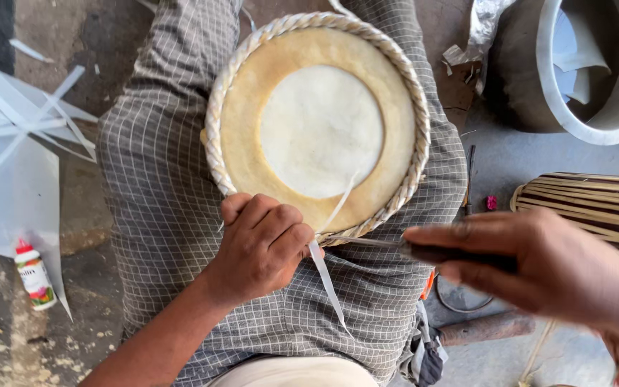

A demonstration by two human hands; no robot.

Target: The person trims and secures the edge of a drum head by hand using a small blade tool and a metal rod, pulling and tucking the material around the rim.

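The drum head [320,122], a tan skin with a pale round centre and a braided rim [418,143], rests on the person's lap, which is covered by checked cloth [152,179]. At the rim's 6 o'clock edge the left hand [263,247] is curled shut, pinching a thin white strip [327,276] that runs from the skin down past the knuckles. The right hand [539,269], at 3 o'clock from the left, is closed around a dark-handled pointed tool [367,242] whose metal tip touches the braid just beside the left thumb.

The risk, as I judge it, lies in that closeness: if the tip slips off the braid it could jab the left fingers or pierce the skin, and a hard pull could snap the strip.

A small glue bottle [35,276] stands at 9 o'clock, a grey tub [560,115] at 2 o'clock, a striped drum body [596,204] beside the right hand.
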